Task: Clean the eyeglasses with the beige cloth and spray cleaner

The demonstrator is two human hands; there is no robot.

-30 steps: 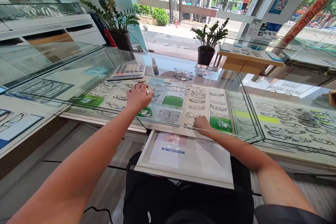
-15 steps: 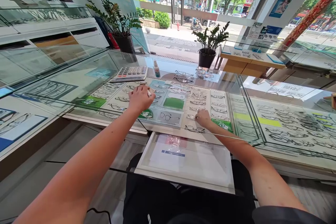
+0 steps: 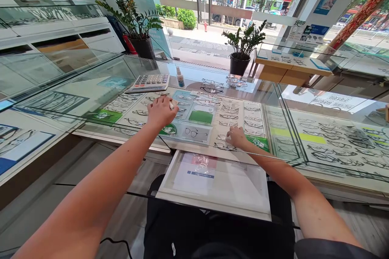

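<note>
My left hand (image 3: 161, 111) lies palm down on the glass display counter (image 3: 164, 136), its fingers closed on a small, pale folded cloth (image 3: 172, 104) that pokes out beside the thumb and forefinger. My right hand (image 3: 236, 136) rests on the same glass with loosely bent fingers, and nothing shows in its grasp. Below the glass, rows of eyeglasses (image 3: 228, 117) surround both hands. One pair of eyeglasses (image 3: 225, 146) lies just in front of my right hand. A spray bottle (image 3: 180, 77) stands upright beyond my left hand, beside a calculator (image 3: 150, 82).
An open drawer (image 3: 266, 194) juts out over my lap, holding papers. More eyeglasses (image 3: 212, 88) sit near the counter's far side. Potted plants (image 3: 240, 64) stand by the window. Another glass case (image 3: 334, 129) adjoins on the right.
My left hand has slid very slightly to the left with the cloth. My right hand stays in place. The view has tilted a little.
</note>
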